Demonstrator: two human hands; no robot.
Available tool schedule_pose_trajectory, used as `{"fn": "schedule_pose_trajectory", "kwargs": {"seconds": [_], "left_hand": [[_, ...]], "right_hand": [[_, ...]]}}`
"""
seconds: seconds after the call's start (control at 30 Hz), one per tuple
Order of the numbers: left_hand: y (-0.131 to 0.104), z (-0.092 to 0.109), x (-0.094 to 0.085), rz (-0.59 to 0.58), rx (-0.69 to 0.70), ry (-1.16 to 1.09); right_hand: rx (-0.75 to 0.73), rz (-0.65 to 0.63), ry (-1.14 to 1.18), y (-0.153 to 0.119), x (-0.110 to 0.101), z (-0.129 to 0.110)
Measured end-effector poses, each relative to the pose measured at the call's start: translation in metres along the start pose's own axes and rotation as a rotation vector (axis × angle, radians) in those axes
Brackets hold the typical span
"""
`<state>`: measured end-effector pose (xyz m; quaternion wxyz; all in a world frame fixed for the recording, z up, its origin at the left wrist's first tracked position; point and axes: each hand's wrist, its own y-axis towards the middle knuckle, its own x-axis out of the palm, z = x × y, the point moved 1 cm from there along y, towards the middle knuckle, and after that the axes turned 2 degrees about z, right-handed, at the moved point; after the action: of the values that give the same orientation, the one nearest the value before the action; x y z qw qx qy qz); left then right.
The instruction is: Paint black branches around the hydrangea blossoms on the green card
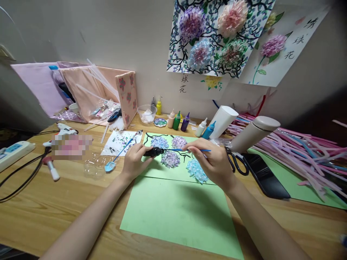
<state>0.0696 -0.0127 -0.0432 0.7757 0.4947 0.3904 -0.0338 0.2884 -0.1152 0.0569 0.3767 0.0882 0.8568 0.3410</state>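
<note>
My left hand [137, 159] is closed on a small black paint bottle [153, 152], tipped sideways with its mouth to the right. Between the fingers of my right hand [210, 159] is a thin blue paintbrush [176, 149], and its tip meets the bottle's mouth. Whether the tip is inside I cannot tell. Both hands are over a light green sheet [176, 209] with a crease or edge across it. Fluffy flowers in blue, pink, a purple one [170, 159] and a turquoise one [196, 170] lie on its upper part, among painted black branches.
Paint bottles [185, 122] stand along the wall. On the right are scissors [238, 162], a phone [265, 175], a tumbler [256, 133] and pipe cleaners [306, 155]. Leftward lie a paint-spotted paper [115, 143], another brush [110, 166], a clear plastic tray [94, 166] and a glue gun [65, 130].
</note>
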Motion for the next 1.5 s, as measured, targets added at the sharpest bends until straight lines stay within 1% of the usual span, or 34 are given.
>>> {"fn": "schedule_pose_trajectory", "kwargs": {"seconds": [0.07, 0.13, 0.3, 0.37, 0.43, 0.5, 0.53, 0.67, 0.8, 0.97, 1.13, 1.3, 1.5], "left_hand": [[0.0, 0.0, 0.0, 0.0, 0.001, 0.006], [-0.001, 0.0, 0.0, 0.001, 0.005, 0.007], [-0.001, -0.001, 0.0, -0.017, -0.006, 0.012], [-0.001, -0.002, 0.001, -0.016, -0.016, 0.018], [-0.001, -0.002, 0.001, -0.007, -0.022, 0.016], [-0.001, -0.002, 0.001, -0.002, -0.027, 0.011], [-0.001, -0.002, 0.001, -0.001, -0.03, 0.011], [0.0, -0.002, 0.001, 0.002, -0.03, 0.008], [0.001, -0.001, 0.0, 0.004, -0.027, 0.022], [-0.001, -0.002, 0.001, -0.004, -0.04, 0.02], [-0.002, -0.004, 0.002, -0.012, -0.045, 0.023], [-0.001, -0.002, 0.001, 0.006, -0.035, 0.013], [0.001, 0.0, 0.0, 0.015, -0.027, 0.012]], "right_hand": [[-0.039, -0.01, -0.003, 0.0, 0.001, -0.001], [-0.041, -0.01, -0.002, -0.001, 0.002, -0.002], [0.038, -0.026, 0.02, -0.001, -0.002, 0.002], [0.105, 0.048, 0.055, 0.0, -0.006, 0.008], [0.178, 0.17, 0.08, 0.0, -0.01, 0.017], [0.226, 0.226, 0.054, 0.0, -0.011, 0.028], [0.237, 0.216, 0.019, 0.0, -0.009, 0.034], [0.238, 0.098, -0.091, -0.003, 0.003, 0.055], [0.245, -0.006, -0.058, -0.006, 0.015, 0.067], [0.237, -0.05, -0.051, -0.008, 0.021, 0.068], [0.163, -0.088, -0.118, -0.01, 0.028, 0.067], [0.092, -0.136, -0.161, -0.013, 0.035, 0.066], [0.082, -0.186, -0.19, -0.014, 0.039, 0.065]]}}
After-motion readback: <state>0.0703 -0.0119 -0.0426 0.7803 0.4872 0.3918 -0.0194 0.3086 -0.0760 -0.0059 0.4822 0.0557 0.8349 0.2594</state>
